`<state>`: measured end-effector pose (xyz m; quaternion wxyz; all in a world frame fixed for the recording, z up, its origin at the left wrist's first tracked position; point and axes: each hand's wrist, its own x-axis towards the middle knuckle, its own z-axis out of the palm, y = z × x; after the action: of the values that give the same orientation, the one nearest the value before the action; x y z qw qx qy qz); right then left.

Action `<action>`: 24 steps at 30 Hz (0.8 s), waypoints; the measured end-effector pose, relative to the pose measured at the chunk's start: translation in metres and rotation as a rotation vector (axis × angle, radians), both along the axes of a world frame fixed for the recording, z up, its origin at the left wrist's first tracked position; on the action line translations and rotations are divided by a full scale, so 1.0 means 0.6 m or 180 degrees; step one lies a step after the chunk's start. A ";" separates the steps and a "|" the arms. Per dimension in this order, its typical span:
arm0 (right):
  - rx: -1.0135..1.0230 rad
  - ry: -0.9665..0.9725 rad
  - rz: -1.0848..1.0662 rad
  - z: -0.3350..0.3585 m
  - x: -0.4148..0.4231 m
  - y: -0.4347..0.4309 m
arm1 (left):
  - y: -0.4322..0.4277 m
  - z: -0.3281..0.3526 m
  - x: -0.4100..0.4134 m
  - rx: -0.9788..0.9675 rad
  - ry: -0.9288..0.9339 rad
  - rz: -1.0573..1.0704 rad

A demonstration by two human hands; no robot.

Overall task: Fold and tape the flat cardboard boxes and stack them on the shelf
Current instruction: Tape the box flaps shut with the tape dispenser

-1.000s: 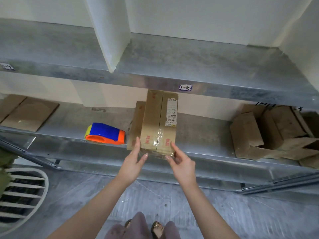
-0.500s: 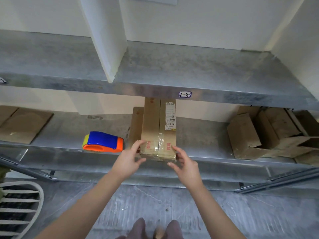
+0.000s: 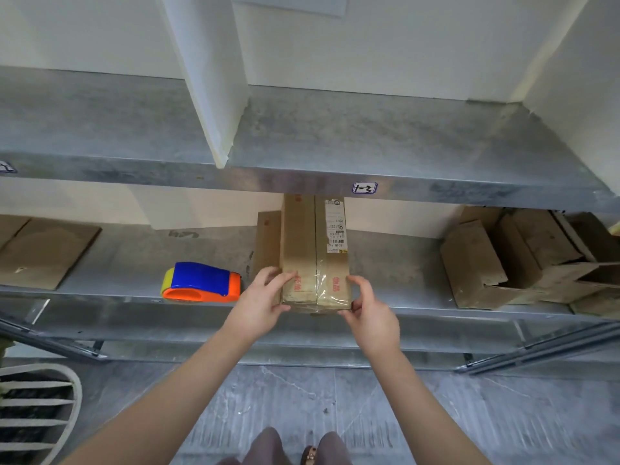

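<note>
view: head camera, looking down at a metal rack
taped box [image 3: 302, 243]: closed cardboard box, long side running front to back, on the lower shelf [image 3: 127, 263], near end at the shelf's front edge
box details: clear tape [image 3: 323, 290] over the near end and centre seam, white shipping label [image 3: 336, 226] on top right, red print near the front
left hand [image 3: 260, 305]: grasping the box's near-left corner, fingers curled over the top edge, thumb on the front face
right hand [image 3: 370, 312]: grasping the near-right corner, fingers wrapped on the side, thumb at the lower front edge
flat piece [image 3: 268, 236]: cardboard showing along the box's left side; under it or just beside it, cannot tell
tape dispenser [image 3: 201, 283]: blue and orange, on the same shelf, left of the box, just beside the left hand, not touched
flat cardboard [image 3: 43, 253]: lying flat at the far left of the lower shelf
open boxes [image 3: 496, 263]: cluster of folded, untaped boxes at the right end, flaps loose
upper shelf [image 3: 369, 135]: bare metal, white divider [image 3: 208, 78] standing on it, tag "1-3" [image 3: 364, 188] on its front lip
floor [image 3: 335, 397]: grey, white slatted object [image 3: 40, 414] at lower left
</note>
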<state>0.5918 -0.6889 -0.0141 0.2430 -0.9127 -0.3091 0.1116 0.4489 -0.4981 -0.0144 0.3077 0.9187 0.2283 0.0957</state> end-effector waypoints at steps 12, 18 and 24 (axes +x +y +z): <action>0.0860 0.0635 0.0004 -0.009 -0.007 0.031 | -0.033 -0.021 0.017 -0.0717 -0.0389 0.0409; 0.0725 -0.0019 -0.0007 -0.026 -0.046 0.038 | -0.047 -0.021 0.025 -0.0420 -0.0301 0.0498; 0.0920 0.1384 -0.0248 0.007 0.008 0.026 | -0.013 0.012 0.011 -0.1709 -0.0370 0.0691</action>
<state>0.5966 -0.6735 -0.0097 0.4357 -0.8343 -0.2269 0.2503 0.4555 -0.5062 -0.0074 0.5403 0.7676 0.3244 0.1167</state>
